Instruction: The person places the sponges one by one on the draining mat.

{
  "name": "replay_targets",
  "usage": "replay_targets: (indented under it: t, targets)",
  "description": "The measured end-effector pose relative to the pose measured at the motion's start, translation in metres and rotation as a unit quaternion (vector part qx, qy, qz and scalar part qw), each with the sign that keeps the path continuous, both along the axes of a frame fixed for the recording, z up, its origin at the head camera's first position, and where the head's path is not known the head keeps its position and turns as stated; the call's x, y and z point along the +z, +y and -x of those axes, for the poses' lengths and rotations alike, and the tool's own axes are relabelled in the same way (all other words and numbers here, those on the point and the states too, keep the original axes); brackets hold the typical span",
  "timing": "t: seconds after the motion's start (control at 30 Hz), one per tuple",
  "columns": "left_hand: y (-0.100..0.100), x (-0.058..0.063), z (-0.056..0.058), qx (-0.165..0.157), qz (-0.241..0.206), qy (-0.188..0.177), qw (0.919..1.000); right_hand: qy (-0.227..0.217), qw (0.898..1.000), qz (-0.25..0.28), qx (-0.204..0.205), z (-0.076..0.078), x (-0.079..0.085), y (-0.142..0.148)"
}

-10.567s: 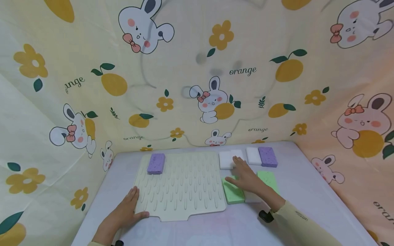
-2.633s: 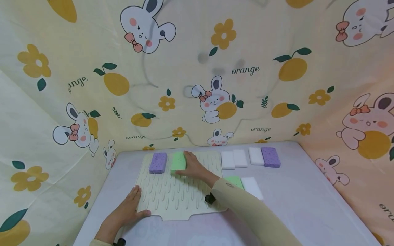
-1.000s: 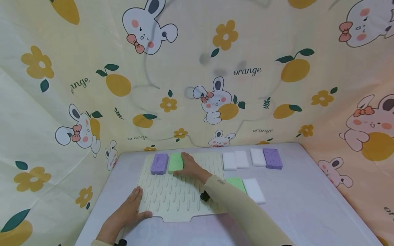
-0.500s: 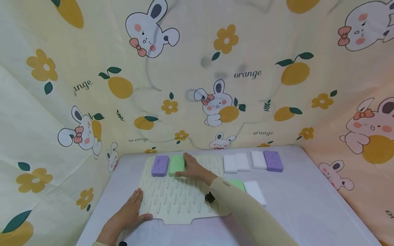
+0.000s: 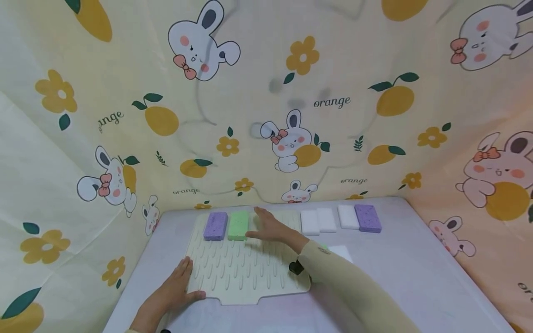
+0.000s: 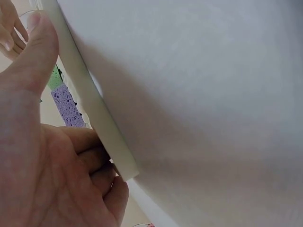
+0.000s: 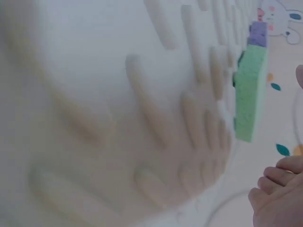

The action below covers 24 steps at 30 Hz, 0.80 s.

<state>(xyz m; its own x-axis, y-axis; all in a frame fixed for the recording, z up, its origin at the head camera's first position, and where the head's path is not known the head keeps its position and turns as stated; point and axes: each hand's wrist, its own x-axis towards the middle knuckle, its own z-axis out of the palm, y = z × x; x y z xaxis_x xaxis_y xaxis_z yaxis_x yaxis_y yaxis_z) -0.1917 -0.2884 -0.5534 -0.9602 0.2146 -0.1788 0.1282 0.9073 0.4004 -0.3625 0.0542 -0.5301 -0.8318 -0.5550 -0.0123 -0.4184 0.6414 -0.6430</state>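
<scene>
A cream drying mat with raised oblong ridges (image 5: 233, 293) lies flat on the table. Near its back left corner sit a purple sponge (image 5: 215, 226) and, just right of it with a narrow gap, a light green sponge (image 5: 238, 225). My right hand (image 5: 272, 227) hovers over the mat right beside the green sponge, thumb and fingers spread, holding nothing; the right wrist view shows the green sponge (image 7: 250, 94) apart from the fingers. My left hand (image 5: 172, 289) rests at the mat's front left corner, fingers along the left side and thumb at the front edge (image 6: 116, 146).
Right of the mat, along the back, lie white sponge-like blocks (image 5: 310, 223) and another purple sponge (image 5: 368, 218). Nearer, a white block (image 5: 342, 252) is partly hidden by my right sleeve (image 5: 354, 282). A printed cloth (image 5: 250, 92) rises behind the table.
The green sponge came from the right of the mat to beside the purple one. My right hand has just let it go and drawn slightly right. My left hand stays put.
</scene>
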Motion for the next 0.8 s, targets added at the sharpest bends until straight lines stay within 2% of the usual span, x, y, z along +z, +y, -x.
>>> replay_targets:
  t: [0.33, 0.57, 0.8]
  targets:
    - [0.000, 0.000, 0.000, -0.001, 0.007, -0.006, 1.0000, 0.016, 1.000, 0.026, -0.006, -0.008, 0.022, 0.041]
    - [0.001, -0.001, 0.000, -0.001, 0.004, -0.013, 0.9999, 0.025, 0.999, 0.008, -0.021, -0.012, 0.024, 0.072]
    - [0.000, -0.003, 0.000, -0.006, 0.008, -0.004, 0.9999, 0.041, 0.998, 0.026, -0.035, -0.017, 0.028, 0.106]
